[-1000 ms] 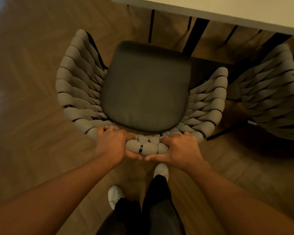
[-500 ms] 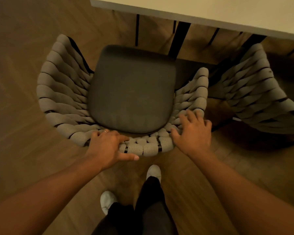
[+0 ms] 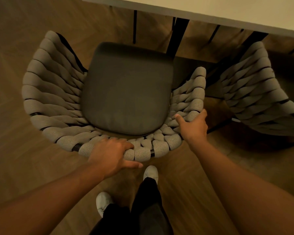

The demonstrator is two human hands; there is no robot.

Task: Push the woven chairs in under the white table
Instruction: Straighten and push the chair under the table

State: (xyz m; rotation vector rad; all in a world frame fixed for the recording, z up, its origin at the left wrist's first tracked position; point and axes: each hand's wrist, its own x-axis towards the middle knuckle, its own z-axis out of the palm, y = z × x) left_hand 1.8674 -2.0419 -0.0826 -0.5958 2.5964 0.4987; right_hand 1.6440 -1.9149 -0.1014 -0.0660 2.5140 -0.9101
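A woven grey chair [image 3: 51, 92] with a dark seat cushion [image 3: 127, 89] stands right below me, its seat facing the white table [image 3: 227, 9] at the top. The cushion's front edge lies just short of the table's edge. My left hand [image 3: 111, 154] grips the top rail of the chair's back at its middle, fingers curled over it and thumb underneath. My right hand [image 3: 193, 126] grips the rail at the right rear corner, thumb inside and fingers round the outside. A second woven chair [image 3: 255, 92] stands to the right, partly under the table.
Black table legs [image 3: 178, 36] drop to the wooden floor just beyond the cushion. My feet in white shoes [image 3: 150, 173] stand close behind the chair. Open floor lies to the left.
My right hand slid from the middle of the back rail to its right rear corner and took hold there. The left hand stayed gripping the middle. The chair sits a little lower and farther right in view.
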